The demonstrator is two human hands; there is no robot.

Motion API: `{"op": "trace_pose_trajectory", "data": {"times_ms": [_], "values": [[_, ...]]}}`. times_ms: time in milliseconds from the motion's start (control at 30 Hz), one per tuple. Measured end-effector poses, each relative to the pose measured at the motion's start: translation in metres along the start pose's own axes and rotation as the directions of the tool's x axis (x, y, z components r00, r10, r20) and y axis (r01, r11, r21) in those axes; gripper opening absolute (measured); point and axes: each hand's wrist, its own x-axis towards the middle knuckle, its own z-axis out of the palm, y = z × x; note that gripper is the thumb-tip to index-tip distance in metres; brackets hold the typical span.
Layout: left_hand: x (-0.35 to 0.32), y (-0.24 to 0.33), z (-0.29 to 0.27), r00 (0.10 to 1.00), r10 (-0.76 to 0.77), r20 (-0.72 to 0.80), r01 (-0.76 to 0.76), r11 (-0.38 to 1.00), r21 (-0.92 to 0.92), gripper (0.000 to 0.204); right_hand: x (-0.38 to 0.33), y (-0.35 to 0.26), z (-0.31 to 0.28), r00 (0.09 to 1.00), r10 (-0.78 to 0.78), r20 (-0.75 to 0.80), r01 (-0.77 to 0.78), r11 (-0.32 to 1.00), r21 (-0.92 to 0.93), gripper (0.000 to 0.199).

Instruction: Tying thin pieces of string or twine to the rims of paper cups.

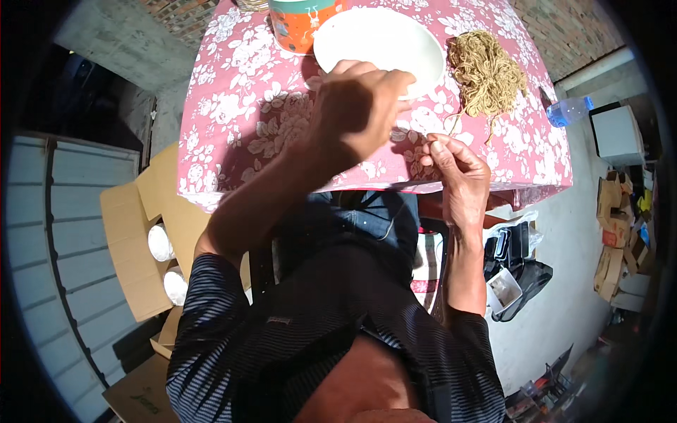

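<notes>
My left hand (363, 102) reaches across the near rim of a white bowl (381, 39), its fingers curled in and partly shaded. What lies between those fingers, if anything, is hidden. Lower and to the right, my right hand (462, 173) has thumb and forefinger pinched together near the table's front edge. A thin strand runs from a loose heap of tan yarn (486, 74) down to these fingertips. The heap sits right of the bowl, with another loose end hanging toward me. Strong light washes out the inside of the bowl.
A pink floral tablecloth (247, 92) covers the table. Behind my left hand stands an orange and green tub (293, 28). A plastic bottle (570, 111) is beyond the right edge. Open cardboard boxes (127, 247) with white rolls stand at left; a white container (504, 289) is on the floor.
</notes>
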Motion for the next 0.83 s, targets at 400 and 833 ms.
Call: {"op": "trace_pose_trajectory", "data": {"times_ms": [400,833], "values": [[-0.006,-0.044,-0.065,0.938,-0.283,0.202,0.346,0.809,-0.475,0.024,0.028,-0.047,0.051,0.983,-0.1,0.156,0.106,0.994,-0.028,0.015],[-0.008,-0.025,-0.072,0.961,-0.222,0.164,0.273,0.846,-0.458,0.027,0.031,-0.045,0.077,0.907,-0.422,-0.002,0.406,0.875,-0.263,0.011]]}}
